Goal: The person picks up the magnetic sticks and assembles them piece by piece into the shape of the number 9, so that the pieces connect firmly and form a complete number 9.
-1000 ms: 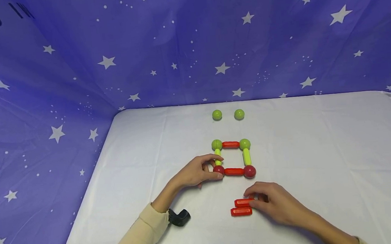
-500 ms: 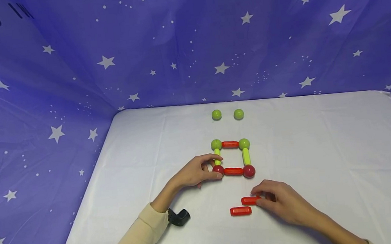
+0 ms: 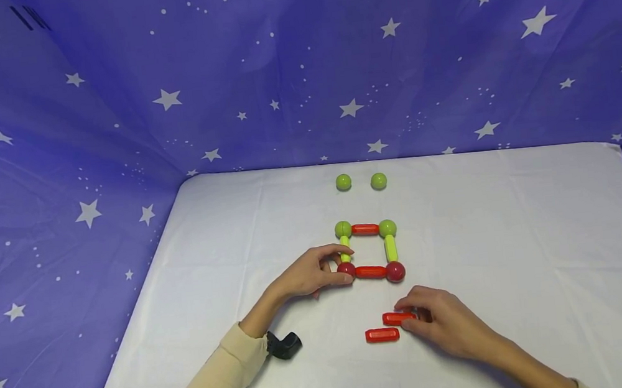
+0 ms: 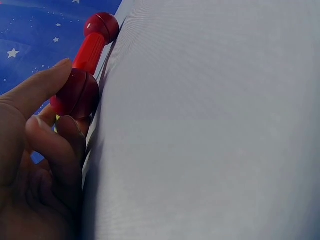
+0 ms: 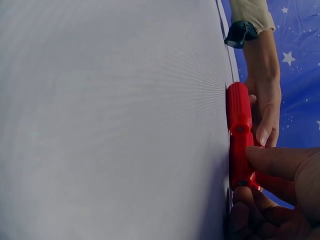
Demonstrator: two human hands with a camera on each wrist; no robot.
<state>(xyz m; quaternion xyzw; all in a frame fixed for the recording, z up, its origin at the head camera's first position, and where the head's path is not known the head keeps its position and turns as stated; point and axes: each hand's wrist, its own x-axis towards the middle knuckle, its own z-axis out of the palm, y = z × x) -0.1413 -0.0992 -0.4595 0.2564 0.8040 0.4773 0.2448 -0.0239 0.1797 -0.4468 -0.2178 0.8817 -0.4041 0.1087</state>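
A square of magnetic rods and balls lies on the table, with green balls (image 3: pixel 387 228) at its far corners and red balls at the near ones. My left hand (image 3: pixel 310 273) holds the near-left red ball (image 4: pixel 77 95) between thumb and fingers, one finger over the yellow-green rod (image 3: pixel 345 250) there. Closer to me, my right hand (image 3: pixel 449 323) pinches the right end of a red rod (image 3: pixel 392 318), thumb on the near side. Just left of and nearer than it lies a second red rod (image 3: pixel 382 335). In the right wrist view, the fingers partly hide the pinched rod (image 5: pixel 240 162).
Two loose green balls, a left one (image 3: pixel 343 182) and a right one (image 3: pixel 379 181), sit beyond the square. A black camera piece (image 3: pixel 285 346) sticks out by the left cuff. Behind the white table (image 3: pixel 489 233) hangs a blue star-patterned cloth (image 3: pixel 298 64).
My right hand has slid its red rod to the right along the table, then slightly back left, so it sits offset from the other rod. My left hand keeps its place on the square.
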